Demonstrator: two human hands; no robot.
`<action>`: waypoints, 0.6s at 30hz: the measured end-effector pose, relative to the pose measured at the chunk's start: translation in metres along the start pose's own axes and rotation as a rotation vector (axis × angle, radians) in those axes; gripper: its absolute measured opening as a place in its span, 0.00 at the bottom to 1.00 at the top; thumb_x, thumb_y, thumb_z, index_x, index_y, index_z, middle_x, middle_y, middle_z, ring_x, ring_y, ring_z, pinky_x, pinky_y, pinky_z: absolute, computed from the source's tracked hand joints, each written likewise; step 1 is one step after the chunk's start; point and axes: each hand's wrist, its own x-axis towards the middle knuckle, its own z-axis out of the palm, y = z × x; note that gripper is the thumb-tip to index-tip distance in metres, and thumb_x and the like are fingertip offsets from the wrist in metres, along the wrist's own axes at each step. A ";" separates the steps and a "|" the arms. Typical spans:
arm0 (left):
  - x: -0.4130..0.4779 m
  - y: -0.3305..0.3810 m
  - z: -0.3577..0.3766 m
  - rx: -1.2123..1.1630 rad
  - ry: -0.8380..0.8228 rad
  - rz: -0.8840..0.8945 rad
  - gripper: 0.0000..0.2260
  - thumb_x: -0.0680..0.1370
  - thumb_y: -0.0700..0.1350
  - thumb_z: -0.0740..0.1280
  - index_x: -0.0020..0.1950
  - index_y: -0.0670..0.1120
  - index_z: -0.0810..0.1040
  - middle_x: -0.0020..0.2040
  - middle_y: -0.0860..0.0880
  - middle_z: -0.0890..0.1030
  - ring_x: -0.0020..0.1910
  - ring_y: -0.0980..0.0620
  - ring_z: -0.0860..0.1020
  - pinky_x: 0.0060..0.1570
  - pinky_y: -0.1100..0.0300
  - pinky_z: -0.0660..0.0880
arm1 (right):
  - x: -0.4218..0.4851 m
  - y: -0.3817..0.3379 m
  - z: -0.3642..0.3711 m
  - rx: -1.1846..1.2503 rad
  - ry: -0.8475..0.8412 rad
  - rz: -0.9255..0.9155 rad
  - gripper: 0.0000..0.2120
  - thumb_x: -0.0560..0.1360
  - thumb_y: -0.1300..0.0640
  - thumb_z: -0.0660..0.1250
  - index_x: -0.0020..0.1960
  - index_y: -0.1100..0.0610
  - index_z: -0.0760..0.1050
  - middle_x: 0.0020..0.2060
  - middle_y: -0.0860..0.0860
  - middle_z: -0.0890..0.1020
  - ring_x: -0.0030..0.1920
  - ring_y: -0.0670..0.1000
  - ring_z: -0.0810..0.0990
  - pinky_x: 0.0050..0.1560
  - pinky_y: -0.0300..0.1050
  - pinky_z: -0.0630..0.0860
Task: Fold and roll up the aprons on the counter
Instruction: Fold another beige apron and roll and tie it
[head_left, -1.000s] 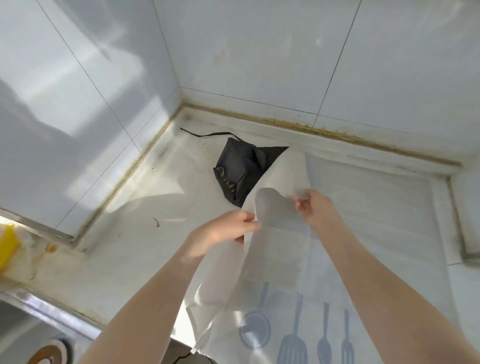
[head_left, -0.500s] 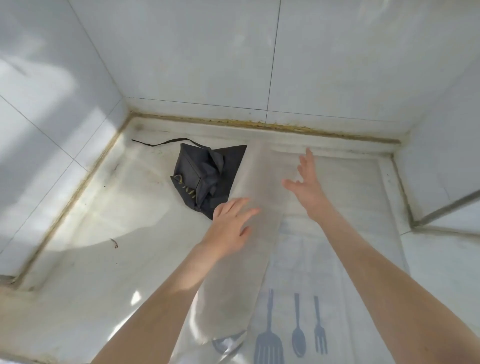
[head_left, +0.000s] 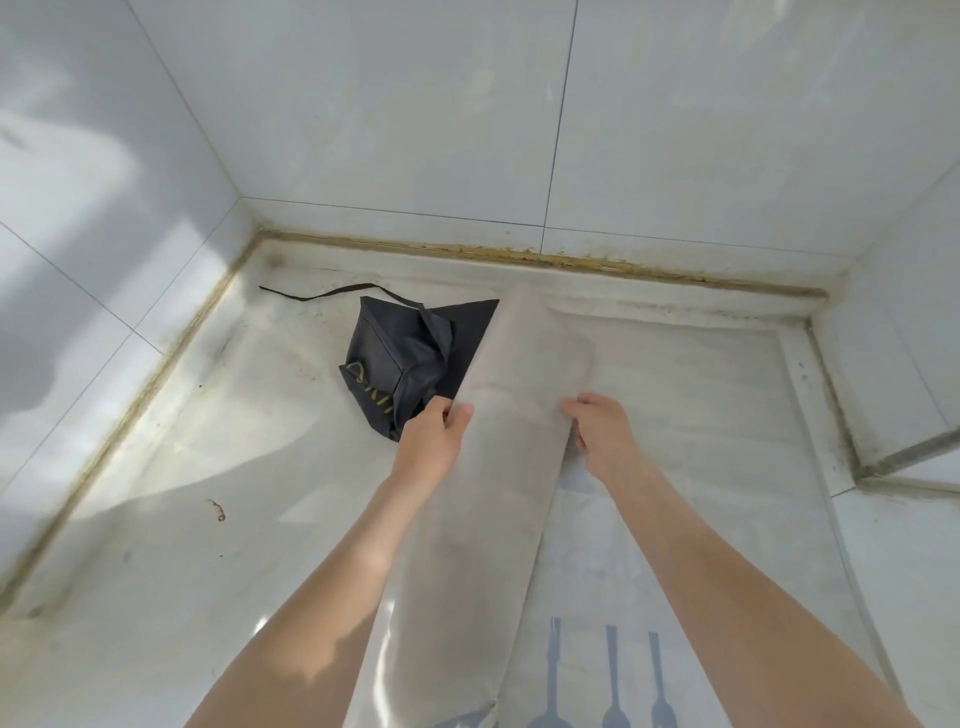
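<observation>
Two aprons: both lie on the pale counter (head_left: 156, 545) in the tiled corner; a white, translucent one is being worked, a black one waits behind it.
White apron (head_left: 675, 467): spread flat across the right and near part of the counter; printed utensil shapes (head_left: 608, 686) show at the near edge; its left side is turned over into a long folded band (head_left: 493, 493) running from the back wall toward the person.
Left hand (head_left: 431, 441): closed on the band's left edge, thumb on top, fingers tucked beneath.
Right hand (head_left: 602, 431): curled at the band's right edge, fingertips pressing or pinching there; whether cloth is truly gripped, I cannot tell.
Black apron (head_left: 400, 374): crumpled in a heap just left of the band, its right corner slipping under the white fabric; one strap (head_left: 322, 292) trails toward the back-left corner.
Step in hand: probably setting the lengthwise fold before any rolling; the task looks early, the black one untouched.
Risk, skew: the band looks wider far away than near; uneven pull from the two hands could leave a crooked fold and a lopsided roll.
Risk, snag: the black corner under the fold could be dragged or rolled in.
Risk, slip: the thin, slick-looking fabric may slide on the smooth counter or spring open once released.
</observation>
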 end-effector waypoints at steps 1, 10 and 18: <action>0.005 0.001 0.000 -0.011 -0.011 -0.003 0.14 0.82 0.52 0.59 0.50 0.41 0.74 0.39 0.49 0.74 0.39 0.50 0.71 0.36 0.59 0.65 | 0.002 -0.002 0.003 -0.052 0.019 -0.060 0.09 0.74 0.66 0.64 0.36 0.59 0.71 0.28 0.56 0.70 0.25 0.47 0.65 0.24 0.37 0.58; 0.014 -0.005 0.006 -0.069 0.172 -0.038 0.16 0.83 0.49 0.55 0.38 0.43 0.66 0.32 0.48 0.71 0.37 0.44 0.70 0.35 0.55 0.64 | 0.010 -0.023 0.027 -0.204 -0.025 -0.427 0.04 0.77 0.66 0.61 0.48 0.64 0.75 0.38 0.55 0.78 0.37 0.51 0.74 0.39 0.42 0.72; 0.003 -0.049 0.022 0.644 -0.039 0.833 0.23 0.79 0.54 0.57 0.73 0.50 0.67 0.75 0.46 0.66 0.74 0.48 0.61 0.71 0.48 0.54 | -0.007 0.009 0.033 -0.778 0.149 -0.588 0.34 0.72 0.60 0.68 0.75 0.58 0.57 0.68 0.57 0.67 0.68 0.59 0.64 0.65 0.53 0.61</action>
